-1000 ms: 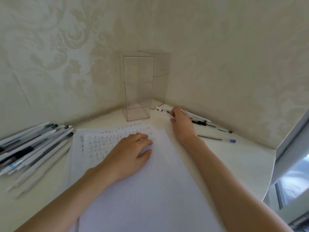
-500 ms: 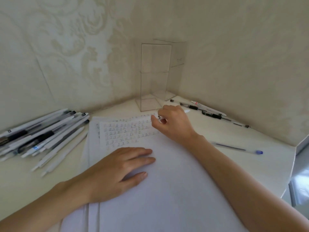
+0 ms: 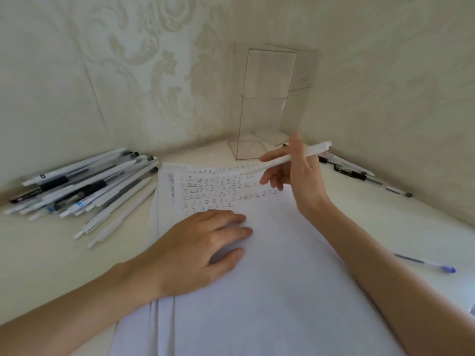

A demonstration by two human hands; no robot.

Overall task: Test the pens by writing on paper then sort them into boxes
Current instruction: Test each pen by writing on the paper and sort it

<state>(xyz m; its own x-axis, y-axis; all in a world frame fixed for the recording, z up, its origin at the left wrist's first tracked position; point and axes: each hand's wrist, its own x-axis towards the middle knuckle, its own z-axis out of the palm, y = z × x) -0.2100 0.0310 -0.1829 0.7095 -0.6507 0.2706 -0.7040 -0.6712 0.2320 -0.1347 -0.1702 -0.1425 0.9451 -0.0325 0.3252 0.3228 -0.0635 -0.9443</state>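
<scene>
Your right hand (image 3: 300,173) holds the white pen (image 3: 312,150) up over the top of the paper (image 3: 270,291). Your fingers (image 3: 272,179) are curled round its middle. The pen is slanted: its tip points to 8 o'clock and its back end to 2 o'clock. The tip is blurry, so it is hard to tell if it touches the page. Your left hand (image 3: 203,250) lies flat on the paper, fingers straight. The clear boxes (image 3: 267,104) stand at 12 o'clock. Your right hand hides part of the pens by the wall (image 3: 359,173).
</scene>
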